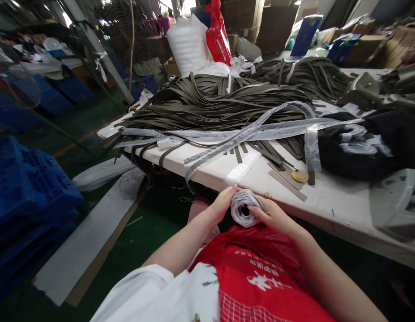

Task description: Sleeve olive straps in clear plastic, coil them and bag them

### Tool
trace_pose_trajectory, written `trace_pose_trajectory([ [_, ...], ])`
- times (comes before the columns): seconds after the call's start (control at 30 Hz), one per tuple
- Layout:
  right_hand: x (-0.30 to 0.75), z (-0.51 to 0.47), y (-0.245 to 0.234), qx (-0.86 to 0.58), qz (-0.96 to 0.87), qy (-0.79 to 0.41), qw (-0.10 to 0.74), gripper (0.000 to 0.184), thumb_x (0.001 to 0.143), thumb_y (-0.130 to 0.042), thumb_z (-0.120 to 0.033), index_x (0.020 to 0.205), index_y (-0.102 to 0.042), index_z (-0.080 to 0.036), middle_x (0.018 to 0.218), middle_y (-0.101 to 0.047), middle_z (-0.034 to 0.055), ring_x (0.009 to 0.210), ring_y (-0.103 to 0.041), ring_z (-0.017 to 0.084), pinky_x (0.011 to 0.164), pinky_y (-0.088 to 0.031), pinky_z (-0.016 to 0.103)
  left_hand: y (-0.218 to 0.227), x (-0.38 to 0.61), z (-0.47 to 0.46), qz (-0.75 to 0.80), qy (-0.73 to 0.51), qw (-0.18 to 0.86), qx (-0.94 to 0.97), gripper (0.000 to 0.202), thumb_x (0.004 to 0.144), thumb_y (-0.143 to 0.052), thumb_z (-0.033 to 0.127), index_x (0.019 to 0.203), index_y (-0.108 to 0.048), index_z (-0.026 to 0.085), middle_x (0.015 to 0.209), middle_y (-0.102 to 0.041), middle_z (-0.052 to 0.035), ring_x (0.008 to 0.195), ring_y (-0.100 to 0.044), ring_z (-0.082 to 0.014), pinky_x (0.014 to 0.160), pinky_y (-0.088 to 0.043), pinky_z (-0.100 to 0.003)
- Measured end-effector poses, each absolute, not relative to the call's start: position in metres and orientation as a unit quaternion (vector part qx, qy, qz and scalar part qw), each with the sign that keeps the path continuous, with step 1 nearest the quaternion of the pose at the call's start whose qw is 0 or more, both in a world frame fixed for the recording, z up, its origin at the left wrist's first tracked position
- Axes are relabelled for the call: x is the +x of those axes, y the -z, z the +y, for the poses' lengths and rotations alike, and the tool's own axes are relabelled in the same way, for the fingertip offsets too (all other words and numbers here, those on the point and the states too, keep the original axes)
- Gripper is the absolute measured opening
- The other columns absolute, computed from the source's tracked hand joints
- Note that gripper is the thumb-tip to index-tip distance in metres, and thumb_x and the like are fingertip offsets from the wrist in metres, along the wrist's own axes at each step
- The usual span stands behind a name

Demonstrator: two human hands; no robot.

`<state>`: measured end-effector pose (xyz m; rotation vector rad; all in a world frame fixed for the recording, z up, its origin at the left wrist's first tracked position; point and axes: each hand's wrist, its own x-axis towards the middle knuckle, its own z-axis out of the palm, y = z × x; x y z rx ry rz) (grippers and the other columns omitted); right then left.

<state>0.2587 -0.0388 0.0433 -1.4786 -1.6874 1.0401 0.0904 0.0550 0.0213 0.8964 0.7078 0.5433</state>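
Observation:
Between my hands, at the table's near edge, is a coil of a whitish, clear-plastic-looking strip (241, 197), rolled round a hollow centre. My left hand (223, 205) closes on its left side, with the fingertips at the top of the roll. From the right my right hand (272, 215) grips it, the thumb reaching over the roll's face towards the hole. Long grey strips in clear plastic (224, 142) lie beyond the hands, one end hanging over the edge. Past them spreads a thick heap of dark olive straps (214, 105).
A yellow round tape measure (299, 175) and short strap pieces (288, 181) lie on the white table (335, 197). A black bag (355, 147) and a grey plastic device (397, 203) stand at right. Blue pallets (29, 192) are stacked at left, near a white board (89, 237) on the floor.

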Motion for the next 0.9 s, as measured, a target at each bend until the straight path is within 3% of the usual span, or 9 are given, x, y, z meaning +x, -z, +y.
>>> trace_pose_trajectory([
  [0.1, 0.274, -0.043, -0.041, -0.547, -0.666, -0.438, 0.256, 0.034, 0.092, -0.053, -0.042, 0.114, -0.066, -0.017, 0.109, -0.072, 0.0085, 0.097, -0.064, 0.027, 0.092, -0.048, 0.038, -0.019, 0.089, 0.048, 0.301, -0.230, 0.695, 0.611, 0.054, 0.092, -0.049, 0.056, 0.126, -0.060, 0.016, 0.099, -0.072, -0.0059, 0.087, -0.066, -0.0185, 0.080, -0.052, -0.031],
  [0.23, 0.275, -0.047, -0.017, -0.549, -0.639, -0.480, 0.247, 0.036, 0.091, -0.054, -0.048, 0.100, -0.068, -0.015, 0.097, -0.073, 0.0075, 0.087, -0.064, 0.025, 0.083, -0.050, 0.036, -0.014, 0.089, 0.034, 0.245, -0.198, 0.547, 0.776, 0.039, 0.095, -0.049, 0.042, 0.123, -0.065, 0.020, 0.124, -0.068, -0.0081, 0.113, -0.063, -0.0210, 0.103, -0.045, -0.034],
  [0.33, 0.270, -0.050, 0.002, -0.544, -0.594, -0.516, 0.292, 0.044, 0.090, -0.054, -0.054, 0.098, -0.068, -0.013, 0.092, -0.072, 0.0076, 0.082, -0.063, 0.023, 0.075, -0.050, 0.033, -0.004, 0.091, 0.026, 0.294, -0.228, 0.517, 0.771, 0.039, 0.097, -0.044, 0.041, 0.115, -0.069, 0.017, 0.115, -0.072, -0.0096, 0.103, -0.067, -0.0205, 0.096, -0.050, -0.033],
  [0.47, 0.268, -0.054, 0.012, -0.540, -0.564, -0.538, 0.317, 0.049, 0.084, -0.064, -0.055, 0.106, -0.067, -0.012, 0.099, -0.071, 0.0070, 0.089, -0.063, 0.024, 0.082, -0.049, 0.033, 0.005, 0.089, 0.027, 0.349, -0.217, 0.534, 0.738, 0.043, 0.098, -0.039, 0.043, 0.112, -0.067, 0.015, 0.105, -0.073, -0.0097, 0.080, -0.069, -0.0182, 0.079, -0.055, -0.031],
  [0.57, 0.271, -0.057, 0.013, -0.537, -0.563, -0.565, 0.275, 0.046, 0.084, -0.063, -0.054, 0.100, -0.069, -0.012, 0.092, -0.071, 0.0046, 0.083, -0.063, 0.021, 0.078, -0.049, 0.031, 0.001, 0.086, 0.029, 0.311, -0.165, 0.527, 0.773, 0.033, 0.095, -0.045, 0.036, 0.104, -0.069, 0.016, 0.101, -0.073, -0.0074, 0.091, -0.067, -0.0195, 0.084, -0.052, -0.030],
  [0.7, 0.271, -0.063, 0.012, -0.519, -0.589, -0.581, 0.213, 0.040, 0.084, -0.064, -0.050, 0.099, -0.070, -0.014, 0.088, -0.071, 0.0023, 0.077, -0.063, 0.018, 0.071, -0.048, 0.027, 0.001, 0.084, 0.022, 0.263, -0.081, 0.533, 0.800, 0.030, 0.094, -0.045, 0.034, 0.098, -0.069, 0.016, 0.095, -0.072, -0.0062, 0.087, -0.065, -0.0189, 0.080, -0.050, -0.028],
  [0.83, 0.267, -0.071, 0.004, -0.580, -0.639, -0.494, 0.108, 0.039, 0.078, -0.069, -0.053, 0.093, -0.073, -0.016, 0.080, -0.072, 0.0041, 0.068, -0.063, 0.019, 0.059, -0.044, 0.026, 0.013, 0.081, 0.008, 0.269, -0.039, 0.542, 0.795, 0.034, 0.094, -0.043, 0.037, 0.093, -0.070, 0.016, 0.094, -0.072, -0.0063, 0.087, -0.064, -0.0195, 0.080, -0.049, -0.028],
  [0.9, 0.272, -0.072, -0.005, -0.612, -0.657, -0.424, 0.119, 0.036, 0.080, -0.068, -0.051, 0.093, -0.073, -0.018, 0.083, -0.073, 0.0048, 0.069, -0.064, 0.019, 0.060, -0.044, 0.026, 0.017, 0.079, 0.004, 0.280, -0.029, 0.552, 0.785, 0.036, 0.094, -0.042, 0.038, 0.093, -0.071, 0.016, 0.093, -0.072, -0.0061, 0.087, -0.064, -0.0198, 0.081, -0.049, -0.028],
])
